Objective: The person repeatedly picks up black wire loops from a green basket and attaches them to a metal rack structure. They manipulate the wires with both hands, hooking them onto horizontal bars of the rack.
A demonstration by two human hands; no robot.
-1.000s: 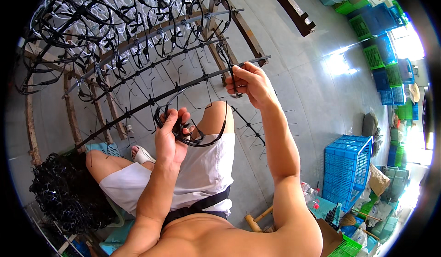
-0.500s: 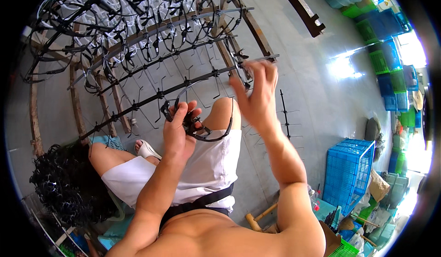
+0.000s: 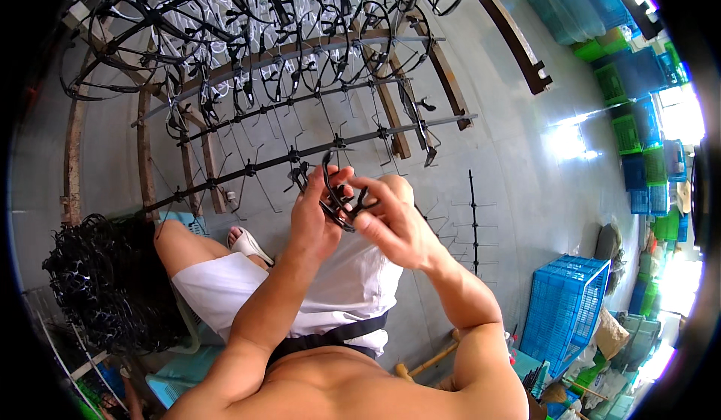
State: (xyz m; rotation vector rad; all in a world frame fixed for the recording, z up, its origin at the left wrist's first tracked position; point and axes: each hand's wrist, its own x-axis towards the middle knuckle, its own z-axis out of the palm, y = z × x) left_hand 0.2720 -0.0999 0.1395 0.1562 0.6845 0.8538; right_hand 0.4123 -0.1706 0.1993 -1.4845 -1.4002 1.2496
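Several black glasses frames (image 3: 332, 206) are bunched in my left hand (image 3: 312, 221), whose fingers are closed around them above my lap. My right hand (image 3: 396, 228) meets it from the right, thumb and fingers pinching part of one glasses frame; exactly which part is hard to make out. Just beyond both hands runs a dark rack bar (image 3: 338, 141) with thin bent wire hooks. Near its right end hangs a black glasses frame (image 3: 415, 112). Rows of black glasses frames (image 3: 248, 60) fill the rack behind, with clear or white ones farther back.
A big pile of black glasses frames (image 3: 105, 285) lies at my left. Brown metal rack legs (image 3: 145, 157) stand ahead. To my right are a loose hooked rod (image 3: 474, 225), a blue crate (image 3: 563, 307) and a wooden-handled mallet (image 3: 432, 361). Stacked bins (image 3: 635, 138) line the right side.
My right hand has come back from the right end of the rack bar to the glasses frames in my left hand and closed on one. The view has shifted slightly.
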